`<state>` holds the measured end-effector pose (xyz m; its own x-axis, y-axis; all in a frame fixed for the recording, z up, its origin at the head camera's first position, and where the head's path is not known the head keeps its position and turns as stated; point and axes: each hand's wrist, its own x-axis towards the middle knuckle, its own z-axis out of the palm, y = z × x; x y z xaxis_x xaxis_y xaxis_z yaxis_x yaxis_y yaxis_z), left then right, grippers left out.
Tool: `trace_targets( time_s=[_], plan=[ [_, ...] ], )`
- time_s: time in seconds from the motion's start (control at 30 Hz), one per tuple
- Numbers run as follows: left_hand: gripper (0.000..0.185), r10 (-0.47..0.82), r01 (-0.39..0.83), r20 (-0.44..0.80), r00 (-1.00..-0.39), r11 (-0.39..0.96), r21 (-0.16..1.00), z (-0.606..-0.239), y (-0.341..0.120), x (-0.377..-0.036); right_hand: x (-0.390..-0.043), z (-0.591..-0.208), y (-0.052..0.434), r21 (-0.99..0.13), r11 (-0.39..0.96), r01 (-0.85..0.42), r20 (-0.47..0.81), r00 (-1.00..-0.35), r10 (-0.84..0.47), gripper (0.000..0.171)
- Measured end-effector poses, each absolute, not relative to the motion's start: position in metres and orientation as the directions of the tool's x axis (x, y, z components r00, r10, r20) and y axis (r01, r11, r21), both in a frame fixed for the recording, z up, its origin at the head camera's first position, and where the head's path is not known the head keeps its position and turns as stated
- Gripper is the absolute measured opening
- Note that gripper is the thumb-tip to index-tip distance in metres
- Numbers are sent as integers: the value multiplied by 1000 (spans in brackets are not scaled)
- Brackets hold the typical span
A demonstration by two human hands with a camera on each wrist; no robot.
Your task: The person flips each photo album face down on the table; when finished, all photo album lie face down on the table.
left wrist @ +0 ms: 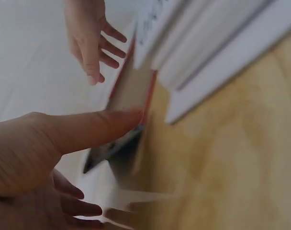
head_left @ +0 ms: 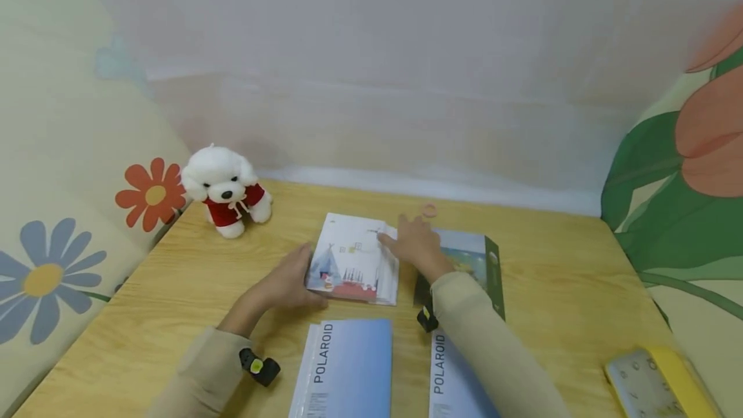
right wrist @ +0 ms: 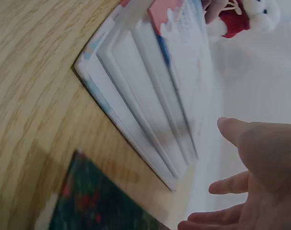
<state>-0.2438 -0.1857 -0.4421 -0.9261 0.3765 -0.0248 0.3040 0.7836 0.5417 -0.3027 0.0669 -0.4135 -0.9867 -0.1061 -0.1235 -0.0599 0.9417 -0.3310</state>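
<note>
A book [head_left: 348, 253] with a white illustrated cover lies on the table, its loose, thick white pages fanned at the right side. My left hand [head_left: 293, 279] is at its left edge, the straight thumb [left wrist: 97, 129] touching the spine side in the left wrist view. My right hand [head_left: 415, 244] hovers by the upper right corner, fingers spread. In the right wrist view the right hand [right wrist: 260, 167] stands apart from the pages with nothing in it. A dark green illustrated book [head_left: 495, 269] lies to the right, partly hidden by the right forearm.
Nearer me lie two blue-and-white POLARAID-style packs labelled POLAROID, one left [head_left: 360, 366] and one right [head_left: 449, 373], the latter partly under my sleeve. A white plush dog [head_left: 220, 189] in red sits back left. A small pink ring [head_left: 429, 210] lies behind; a yellow-edged case [head_left: 644, 379] is front right.
</note>
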Motion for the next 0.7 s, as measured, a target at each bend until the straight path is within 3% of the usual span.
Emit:
trace_targets(
  time_s=[0.2, 0.37, 0.57, 0.7],
  plan=[
    [87, 273, 211, -49, -961, 836, 507, -453, -184, -245, -316, -428, 56, -341, 923, -178, -136, -962, -236, 75],
    [84, 267, 224, 1, -964, 806, 548, -455, -182, -243, -322, -431, 54, -403, 884, -237, -130, -941, -312, 59],
    [69, 342, 259, 35, -939, 636, 727, -451, -175, -242, -320, -430, 55, -514, 839, -179, -150, -944, -293, 72],
    [76, 403, 295, 78, -912, 512, 807, -434, -172, -238, -321, -427, 51, -611, 778, -144, -132, -951, -279, 76]
  ],
)
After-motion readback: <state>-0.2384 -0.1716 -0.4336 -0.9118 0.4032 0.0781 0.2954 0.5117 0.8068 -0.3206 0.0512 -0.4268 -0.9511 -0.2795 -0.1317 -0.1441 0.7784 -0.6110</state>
